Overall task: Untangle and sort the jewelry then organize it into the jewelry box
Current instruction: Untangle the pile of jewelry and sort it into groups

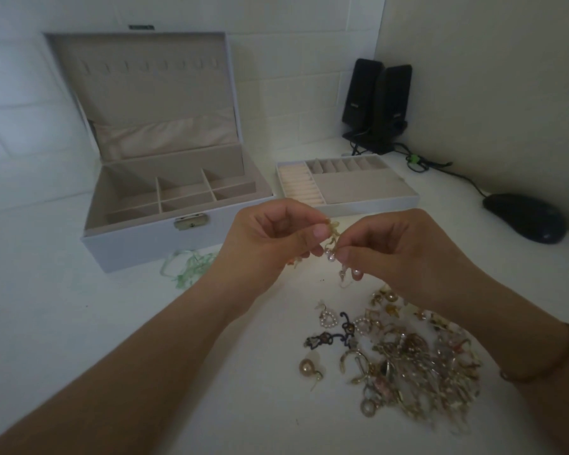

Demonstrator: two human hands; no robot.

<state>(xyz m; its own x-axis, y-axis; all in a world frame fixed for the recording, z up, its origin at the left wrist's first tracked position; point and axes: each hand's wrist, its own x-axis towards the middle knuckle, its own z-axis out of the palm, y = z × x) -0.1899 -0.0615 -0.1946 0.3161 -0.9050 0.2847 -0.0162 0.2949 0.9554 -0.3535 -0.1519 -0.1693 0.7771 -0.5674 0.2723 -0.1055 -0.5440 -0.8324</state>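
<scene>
My left hand (270, 238) and my right hand (398, 251) are raised above the table, both pinching a small tangle of gold and pearl earrings (332, 244) between them. Pearl drops hang below my right fingers. A pile of tangled jewelry (418, 366) lies on the white table under my right wrist, with a loose pearl earring (307, 367) and a dark beaded piece (334, 336) at its left edge. The open jewelry box (151, 231) stands at the left with empty beige compartments. Its removable tray (368, 205) sits beside it on the right.
A green ribbon-like piece (186, 266) lies in front of the box. Two black speakers (378, 103) stand in the back corner, with cables running right. A dark computer mouse (524, 216) rests at the right edge. A bangle (546, 366) circles my right wrist.
</scene>
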